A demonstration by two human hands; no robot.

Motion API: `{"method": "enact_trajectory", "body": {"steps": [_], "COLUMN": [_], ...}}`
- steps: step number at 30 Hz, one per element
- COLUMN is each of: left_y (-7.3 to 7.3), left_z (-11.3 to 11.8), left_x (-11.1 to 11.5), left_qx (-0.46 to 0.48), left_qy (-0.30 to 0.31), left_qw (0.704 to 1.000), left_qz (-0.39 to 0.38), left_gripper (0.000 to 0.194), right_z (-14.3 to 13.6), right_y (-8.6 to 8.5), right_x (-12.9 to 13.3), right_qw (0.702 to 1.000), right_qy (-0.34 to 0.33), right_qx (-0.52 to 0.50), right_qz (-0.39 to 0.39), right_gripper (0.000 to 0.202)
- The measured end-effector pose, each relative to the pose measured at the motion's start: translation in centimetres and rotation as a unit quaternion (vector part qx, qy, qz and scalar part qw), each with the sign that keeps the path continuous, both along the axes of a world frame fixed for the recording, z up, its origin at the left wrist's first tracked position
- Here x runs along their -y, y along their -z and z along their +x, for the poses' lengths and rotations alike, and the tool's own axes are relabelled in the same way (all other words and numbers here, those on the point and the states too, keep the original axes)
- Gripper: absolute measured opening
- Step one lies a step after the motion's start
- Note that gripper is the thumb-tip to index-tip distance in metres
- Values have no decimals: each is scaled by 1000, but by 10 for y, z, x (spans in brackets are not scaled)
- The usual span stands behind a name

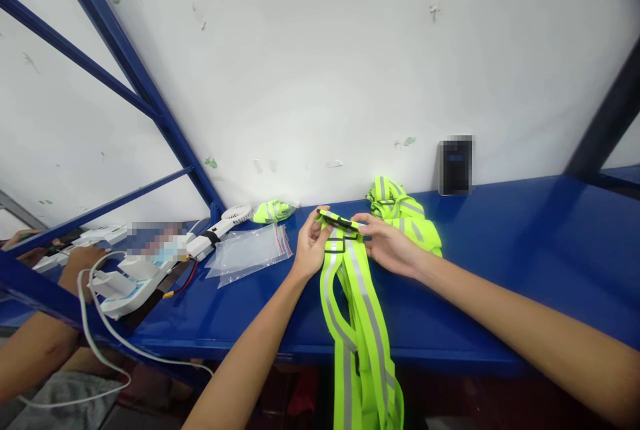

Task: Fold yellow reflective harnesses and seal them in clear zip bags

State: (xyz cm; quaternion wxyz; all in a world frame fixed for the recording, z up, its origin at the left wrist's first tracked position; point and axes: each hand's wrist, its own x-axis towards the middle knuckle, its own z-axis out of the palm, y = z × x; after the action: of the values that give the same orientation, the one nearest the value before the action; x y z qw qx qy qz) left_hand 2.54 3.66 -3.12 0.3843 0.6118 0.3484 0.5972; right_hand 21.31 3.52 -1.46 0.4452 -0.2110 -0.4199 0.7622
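Between my hands is a bright yellow-green reflective vest (367,297) made of straps with silver stripes and black buckles. My left hand (313,243) pinches its upper left end, thumb in front. On the other side, my right hand (387,243) grips the upper right end by the dark buckle strip. The straps hang down over the table's front edge, some of them looped and overlapping. Just behind my right hand lies a heap of similar reflective straps (417,233). A bagged reflective bundle (273,211) rests near the wall, left of my left hand.
Clear zip bags (253,253) lie on the blue table (505,270). Farther left are a small white fan (235,217) and a power strip (133,290) with white cables. A dark phone-like object (456,167) leans on the wall. Another person's arm (37,350) shows beyond the blue frame.
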Motion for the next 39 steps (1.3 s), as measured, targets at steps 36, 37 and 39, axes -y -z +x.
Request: {"method": "enact_trajectory", "body": {"steps": [36,37,39], "left_y": [5,6,7], "left_z": [15,15,14], "left_x": [2,1,-1], "left_qx": [-62,-61,-54], "left_qy": [-2,-8,-26], "left_qw": [998,998,998], "left_qz": [-15,-15,-21], "left_gripper": [36,35,34], "right_z": [12,13,13], "right_y": [-5,-4,-3], "right_x": [-13,-13,-12], "right_qw": [943,924,898], "right_qy": [123,137,116], "right_qx": [227,249,267], "right_qz": [211,255,329], "right_gripper": [35,35,39]}}
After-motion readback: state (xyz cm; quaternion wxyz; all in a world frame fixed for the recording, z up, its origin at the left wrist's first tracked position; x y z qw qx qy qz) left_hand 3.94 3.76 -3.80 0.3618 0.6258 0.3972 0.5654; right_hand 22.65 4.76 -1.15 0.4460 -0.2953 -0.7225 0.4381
